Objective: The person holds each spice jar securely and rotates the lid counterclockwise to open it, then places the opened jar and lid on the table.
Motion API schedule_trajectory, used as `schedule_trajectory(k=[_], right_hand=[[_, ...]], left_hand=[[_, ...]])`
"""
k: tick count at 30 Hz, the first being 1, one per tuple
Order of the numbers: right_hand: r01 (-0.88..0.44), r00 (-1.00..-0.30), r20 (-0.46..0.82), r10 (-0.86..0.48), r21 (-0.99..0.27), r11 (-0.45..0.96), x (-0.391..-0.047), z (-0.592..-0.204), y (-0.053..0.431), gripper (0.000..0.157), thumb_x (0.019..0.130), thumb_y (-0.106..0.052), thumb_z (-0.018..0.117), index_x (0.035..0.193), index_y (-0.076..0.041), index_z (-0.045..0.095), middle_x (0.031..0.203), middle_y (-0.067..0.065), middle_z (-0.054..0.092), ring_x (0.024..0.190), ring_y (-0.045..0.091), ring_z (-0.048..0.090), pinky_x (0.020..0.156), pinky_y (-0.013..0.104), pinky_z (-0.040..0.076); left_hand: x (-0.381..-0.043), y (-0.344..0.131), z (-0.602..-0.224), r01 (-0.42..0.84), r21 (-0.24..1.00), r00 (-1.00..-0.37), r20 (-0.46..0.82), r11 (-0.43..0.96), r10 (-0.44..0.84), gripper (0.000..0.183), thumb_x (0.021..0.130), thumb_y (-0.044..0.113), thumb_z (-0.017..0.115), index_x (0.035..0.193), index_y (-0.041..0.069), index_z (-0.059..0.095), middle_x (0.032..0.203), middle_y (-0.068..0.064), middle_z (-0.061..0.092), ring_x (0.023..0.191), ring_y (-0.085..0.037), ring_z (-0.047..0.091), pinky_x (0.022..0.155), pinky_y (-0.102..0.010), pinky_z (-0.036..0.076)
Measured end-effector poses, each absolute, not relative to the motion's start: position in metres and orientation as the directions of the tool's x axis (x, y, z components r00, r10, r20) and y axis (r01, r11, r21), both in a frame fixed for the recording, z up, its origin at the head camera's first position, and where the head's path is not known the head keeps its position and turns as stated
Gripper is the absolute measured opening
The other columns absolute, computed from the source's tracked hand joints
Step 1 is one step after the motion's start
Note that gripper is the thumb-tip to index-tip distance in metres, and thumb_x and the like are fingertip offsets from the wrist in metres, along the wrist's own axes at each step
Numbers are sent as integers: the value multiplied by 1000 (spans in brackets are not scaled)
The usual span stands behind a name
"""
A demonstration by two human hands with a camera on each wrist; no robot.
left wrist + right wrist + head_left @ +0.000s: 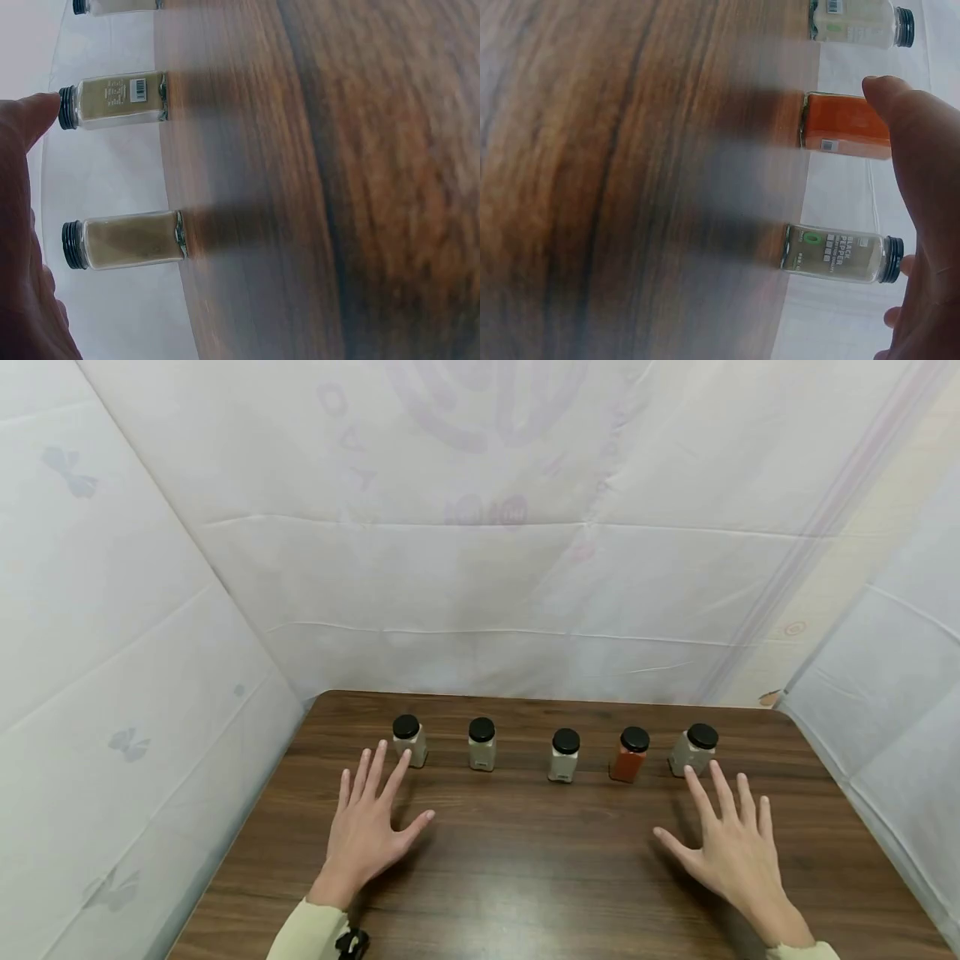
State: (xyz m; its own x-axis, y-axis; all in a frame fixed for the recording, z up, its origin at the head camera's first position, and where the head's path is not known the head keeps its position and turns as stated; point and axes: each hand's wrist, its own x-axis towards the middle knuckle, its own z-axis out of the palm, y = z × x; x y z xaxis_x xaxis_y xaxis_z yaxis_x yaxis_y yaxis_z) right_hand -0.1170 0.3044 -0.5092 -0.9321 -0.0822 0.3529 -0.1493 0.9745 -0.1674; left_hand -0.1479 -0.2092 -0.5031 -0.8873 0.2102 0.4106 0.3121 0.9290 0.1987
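Several spice jars with black lids stand upright in a row on the wooden table (517, 860). My left hand (366, 835), fingers spread and straight, hovers in front of the leftmost jar (417, 753), which holds pale powder. To its right are a second pale jar (482, 753) and a middle pale jar (562, 765). An orange-red spice jar (627, 763) comes after them. The rightmost jar (832, 253) is labelled black pepper. My right hand (731, 852) spreads its fingers just in front of that jar, holding nothing.
White printed sheeting (480, 577) hangs behind the table's far edge, and more sheeting flanks it on the left (112, 693) and right (892, 693). A dark band (351, 943) sits at the left wrist, beside a pale sleeve (306, 933).
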Motion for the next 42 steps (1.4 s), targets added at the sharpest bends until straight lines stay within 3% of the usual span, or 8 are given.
schedule_trajectory(k=[9,19,30,36,42], right_hand=[[-140,-934,350,-76,-161,977,-117,-508,304,109,82,-69,73,166,-27,18,169,19,15,147,58,16,115,77,4],[-172,-917,389,-93,-173,970,-120,-507,300,109,81,-64,77,166,-26,20,168,20,20,145,59,19,115,76,4],[-247,-849,509,-140,-148,958,-126,-502,294,106,76,-60,82,162,-20,33,159,26,35,131,62,40,90,80,40],[-275,-826,545,-144,-167,947,-129,-497,288,101,78,-57,81,160,-19,37,156,25,38,124,59,45,79,75,46],[-290,-822,552,-139,-196,937,-131,-491,281,101,77,-48,85,161,-20,36,154,26,40,119,58,48,72,71,48]], left_hand=[[-148,-209,-504,310,208,-889,408,928,206,95,87,67,67,165,30,27,172,-10,11,158,-34,7,121,-66,11],[-147,-209,-506,317,234,-885,420,919,199,91,89,63,68,164,30,29,172,-10,9,157,-38,9,117,-71,15],[-150,-212,-505,344,345,-879,446,873,169,95,87,48,79,165,27,27,171,-15,11,152,-49,19,112,-75,23],[-153,-215,-505,379,404,-860,485,833,156,94,86,38,82,163,20,32,170,-17,14,147,-52,28,108,-75,31],[-153,-219,-504,381,481,-873,467,789,137,92,88,31,82,163,18,31,171,-14,12,148,-50,27,98,-76,41]])
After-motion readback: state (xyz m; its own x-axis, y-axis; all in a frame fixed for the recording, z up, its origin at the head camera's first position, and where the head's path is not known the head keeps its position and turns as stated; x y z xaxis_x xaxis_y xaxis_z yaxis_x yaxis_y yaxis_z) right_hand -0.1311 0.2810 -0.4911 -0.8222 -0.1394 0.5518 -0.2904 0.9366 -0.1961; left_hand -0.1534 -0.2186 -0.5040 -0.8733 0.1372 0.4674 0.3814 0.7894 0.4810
